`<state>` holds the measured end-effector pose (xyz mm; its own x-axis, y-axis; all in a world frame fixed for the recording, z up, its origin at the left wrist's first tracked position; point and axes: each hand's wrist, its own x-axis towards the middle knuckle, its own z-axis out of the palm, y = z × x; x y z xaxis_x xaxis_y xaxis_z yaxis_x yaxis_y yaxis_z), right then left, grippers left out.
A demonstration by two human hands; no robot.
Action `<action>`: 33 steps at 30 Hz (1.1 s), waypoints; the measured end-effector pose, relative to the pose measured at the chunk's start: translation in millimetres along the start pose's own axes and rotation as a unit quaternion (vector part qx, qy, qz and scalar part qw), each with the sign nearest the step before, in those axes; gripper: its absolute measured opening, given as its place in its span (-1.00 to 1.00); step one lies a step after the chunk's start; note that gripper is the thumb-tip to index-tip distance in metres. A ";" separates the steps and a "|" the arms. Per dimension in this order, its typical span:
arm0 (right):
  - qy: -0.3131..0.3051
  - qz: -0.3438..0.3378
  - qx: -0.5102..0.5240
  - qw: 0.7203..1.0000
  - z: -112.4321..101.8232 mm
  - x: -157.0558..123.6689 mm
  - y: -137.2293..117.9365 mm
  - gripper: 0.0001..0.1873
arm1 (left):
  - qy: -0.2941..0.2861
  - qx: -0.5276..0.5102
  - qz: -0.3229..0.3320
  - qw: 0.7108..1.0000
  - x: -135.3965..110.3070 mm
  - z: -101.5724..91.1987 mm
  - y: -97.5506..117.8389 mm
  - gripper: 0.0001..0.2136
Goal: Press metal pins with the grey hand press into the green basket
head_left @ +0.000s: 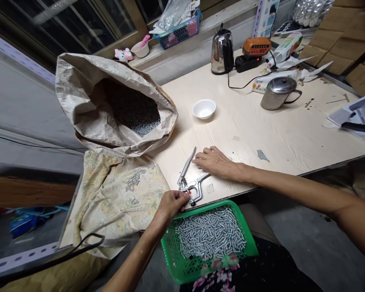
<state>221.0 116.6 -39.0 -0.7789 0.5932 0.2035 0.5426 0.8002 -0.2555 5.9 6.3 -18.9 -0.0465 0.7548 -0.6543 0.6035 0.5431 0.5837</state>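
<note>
A pair of silver hand pliers (pixel 187 166) with a curved jaw and a coil spring lies on the table near its front edge, handles spread. My left hand (pixel 170 206) is closed in a pinch at the jaw, beside a small red part; what the fingertips hold is hidden. Over the lower handle lies my right hand (pixel 217 164), wrapped on it, with fingertips near the upper handle. Just below the table edge, a green basket (pixel 168 253) holds many small silver ribbed cylinders (pixel 211 233).
A large woven sack (pixel 79 105) of small metal pieces gapes at the left. Below it, a floral cloth (pixel 109 219) carries loose metal pieces (pixel 135 180). Farther back are a white bowl (pixel 204 109), a kettle (pixel 220 52), an orange battery (pixel 256 46) and a lidded metal mug (pixel 276 97).
</note>
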 end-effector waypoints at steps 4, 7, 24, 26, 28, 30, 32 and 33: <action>0.006 -0.016 -0.067 0.998 7.2 19.8 6.6 -0.77 | 0.015 0.012 -0.007 1.000 -3.0 6.3 6.5 -0.57; 0.008 -0.028 -0.081 0.996 12.0 24.7 8.6 -0.78 | 0.032 -0.005 -0.021 0.999 -8.0 11.9 15.7 -0.56; -0.134 -0.089 0.073 0.984 -3.2 13.2 48.1 0.12 | 0.055 -0.031 -0.043 0.997 -16.9 17.6 31.1 -0.58; -0.152 -0.100 0.060 0.981 -4.5 10.5 51.8 0.23 | 0.058 -0.033 -0.045 0.997 -17.2 18.3 31.9 -0.58; -0.148 -0.109 0.047 0.982 -8.1 7.4 51.6 0.22 | 0.057 -0.034 -0.043 0.997 -17.1 18.9 32.1 -0.58; -0.131 -0.113 0.041 0.984 -13.3 4.2 48.6 0.12 | 0.055 -0.033 -0.040 0.997 -16.9 19.1 31.6 -0.58; -0.117 -0.110 0.041 0.986 -18.2 1.3 44.6 -0.01 | 0.052 -0.030 -0.040 0.997 -16.5 18.9 30.8 -0.58; -0.114 -0.107 0.042 0.987 -20.1 -0.1 42.8 -0.07 | 0.051 -0.028 -0.041 0.997 -16.3 18.6 30.4 -0.58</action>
<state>250.6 152.6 -31.0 -0.9287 0.3678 0.0469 0.3367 0.8897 -0.3083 39.8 3.7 0.6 -0.1766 0.7394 -0.6498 0.5492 0.6218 0.5583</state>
